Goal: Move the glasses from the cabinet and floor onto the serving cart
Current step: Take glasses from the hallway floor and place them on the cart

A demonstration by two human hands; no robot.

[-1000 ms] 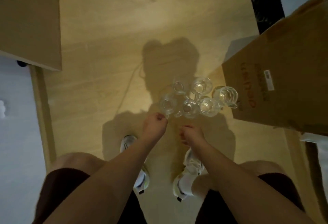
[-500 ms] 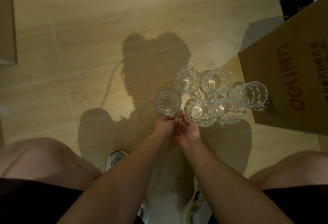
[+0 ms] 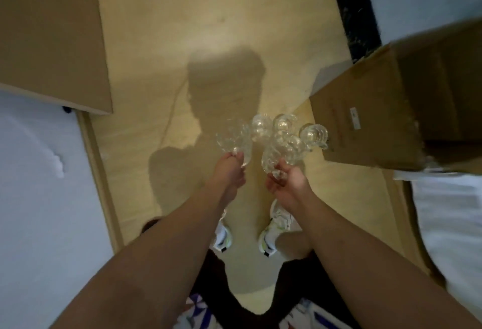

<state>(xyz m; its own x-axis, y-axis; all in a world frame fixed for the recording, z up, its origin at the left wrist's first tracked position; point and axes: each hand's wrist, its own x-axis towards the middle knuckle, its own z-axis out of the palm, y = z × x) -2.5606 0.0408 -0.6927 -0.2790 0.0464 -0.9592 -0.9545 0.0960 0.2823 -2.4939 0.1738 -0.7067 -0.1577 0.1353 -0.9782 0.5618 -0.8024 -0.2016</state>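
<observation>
My left hand (image 3: 230,169) grips a clear dimpled glass mug (image 3: 233,138) by its near side, lifted off the wooden floor. Close beside it, my right hand (image 3: 285,180) holds a second glass mug (image 3: 281,156) by its handle side, tilted and blurred by motion. Behind them several more glass mugs (image 3: 284,125) stand in a cluster on the floor, the rightmost (image 3: 314,134) touching the cardboard box. No serving cart or cabinet shows in this view.
A large cardboard box (image 3: 391,109) lies on the floor at right. A brown board (image 3: 49,34) juts in at upper left. White surfaces flank the wooden floor strip (image 3: 208,28) on both sides. My white shoes (image 3: 273,229) are below the hands.
The view has risen from a crouch near the floor. Both hands have taken a mug each and lifted them away from the cluster, which looks smaller and farther now.
</observation>
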